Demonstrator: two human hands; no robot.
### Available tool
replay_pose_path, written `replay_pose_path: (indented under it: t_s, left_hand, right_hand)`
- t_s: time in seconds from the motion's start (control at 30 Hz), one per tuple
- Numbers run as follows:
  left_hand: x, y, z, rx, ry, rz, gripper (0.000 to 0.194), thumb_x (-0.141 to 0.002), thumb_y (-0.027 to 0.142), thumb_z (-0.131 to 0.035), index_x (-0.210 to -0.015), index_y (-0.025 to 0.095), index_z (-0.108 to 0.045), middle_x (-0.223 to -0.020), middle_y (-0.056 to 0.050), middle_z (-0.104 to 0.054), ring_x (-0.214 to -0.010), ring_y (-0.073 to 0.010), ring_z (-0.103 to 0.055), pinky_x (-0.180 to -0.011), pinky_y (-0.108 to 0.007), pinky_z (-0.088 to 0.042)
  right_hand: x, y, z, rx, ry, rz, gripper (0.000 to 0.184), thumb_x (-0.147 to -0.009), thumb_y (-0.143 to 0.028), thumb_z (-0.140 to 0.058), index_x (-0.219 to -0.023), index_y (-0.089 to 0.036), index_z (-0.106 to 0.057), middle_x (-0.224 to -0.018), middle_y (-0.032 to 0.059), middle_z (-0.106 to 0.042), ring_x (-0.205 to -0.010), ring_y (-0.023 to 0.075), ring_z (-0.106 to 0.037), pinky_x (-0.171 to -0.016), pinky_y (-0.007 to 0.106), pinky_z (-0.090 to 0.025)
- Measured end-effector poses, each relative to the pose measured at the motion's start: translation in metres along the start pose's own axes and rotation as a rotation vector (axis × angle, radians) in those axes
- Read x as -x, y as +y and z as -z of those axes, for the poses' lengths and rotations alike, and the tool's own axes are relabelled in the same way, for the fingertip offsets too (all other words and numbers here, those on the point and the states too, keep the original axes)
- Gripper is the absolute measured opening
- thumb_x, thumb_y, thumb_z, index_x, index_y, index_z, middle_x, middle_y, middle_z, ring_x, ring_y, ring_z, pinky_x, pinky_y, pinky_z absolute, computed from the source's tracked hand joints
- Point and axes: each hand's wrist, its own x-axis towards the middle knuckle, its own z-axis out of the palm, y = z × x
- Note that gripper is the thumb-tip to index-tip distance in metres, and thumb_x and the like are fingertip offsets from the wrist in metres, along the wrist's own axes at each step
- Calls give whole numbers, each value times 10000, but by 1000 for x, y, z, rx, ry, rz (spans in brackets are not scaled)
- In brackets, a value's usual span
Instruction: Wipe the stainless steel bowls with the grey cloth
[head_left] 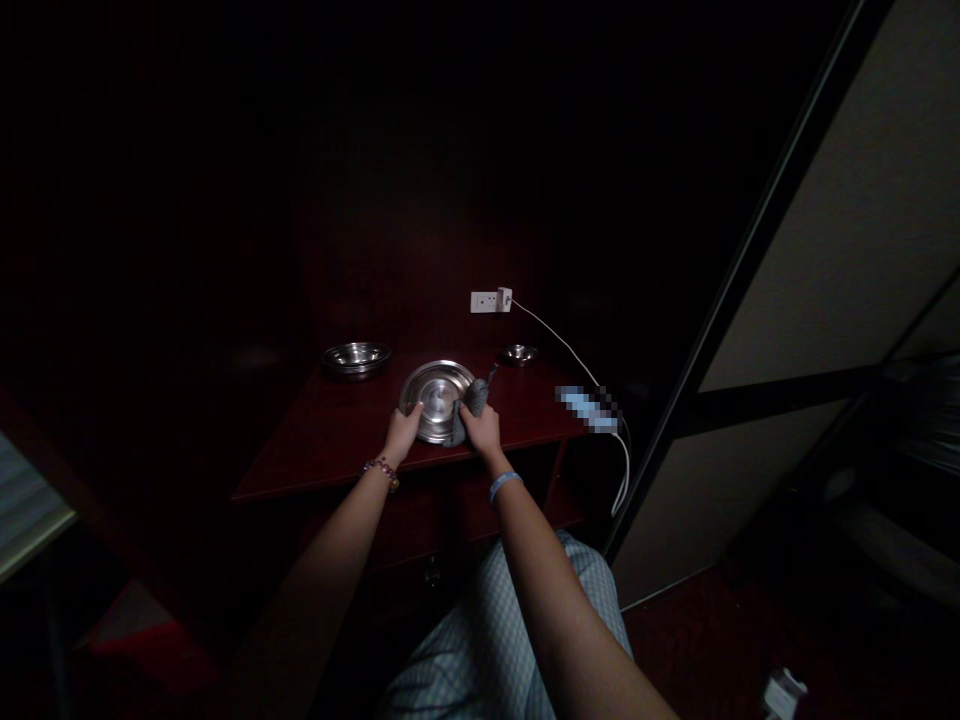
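A round stainless steel plate (pixel 436 400) stands tilted on the dark red wooden table (pixel 322 445), its near edge low and its far edge raised. My left hand (pixel 403 435) grips the plate's left rim. My right hand (pixel 480 428) is shut on a grey cloth (pixel 475 397), which is pressed against the plate's right side. A fold of the cloth hangs over the near rim. Part of the plate's lower right is hidden by the cloth and my right hand.
A steel bowl or stack of bowls (pixel 355 359) sits at the table's back left, and a small steel bowl (pixel 520 355) at the back right. A white wall socket (pixel 491 301) feeds a white cable (pixel 570 347) past a pixelated object (pixel 589 408). A sliding panel (pixel 787 240) stands right.
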Motion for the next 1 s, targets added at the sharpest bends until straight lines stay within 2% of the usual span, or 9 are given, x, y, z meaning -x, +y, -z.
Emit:
replay_pose_path:
  t_s: [0.27, 0.7, 1.0]
  left_hand:
    - [2, 3, -1, 19, 3, 1, 265, -737, 270, -638, -946, 112, -683, -888, -111, -736, -986, -238, -657, -903, -346, -474]
    - [1, 1, 0, 8, -21, -12, 240, -758, 254, -611, -943, 121, -685, -1003, -130, -720, -1013, -229, -649, -933, -337, -453]
    - [4, 8, 1, 27, -7, -7, 217, -739, 252, -632, -907, 124, -683, -875, -102, -737, -967, -228, -662, -878, -321, -483]
  right_hand:
    - [-2, 2, -1, 34, -4, 7, 250, -845, -314, -580, -968, -133, -701, -909, 116, -728, -887, 217, -687, -791, 259, -502]
    - [-4, 7, -4, -7, -7, 9, 274, -839, -331, -582, -981, -128, -697, -915, 108, -729, -884, 206, -687, -800, 251, -505]
    - [-3, 5, -3, -7, -5, 5, 254, -834, -310, -589, -991, -142, -697, -923, 104, -729, -897, 213, -689, -814, 260, -508]
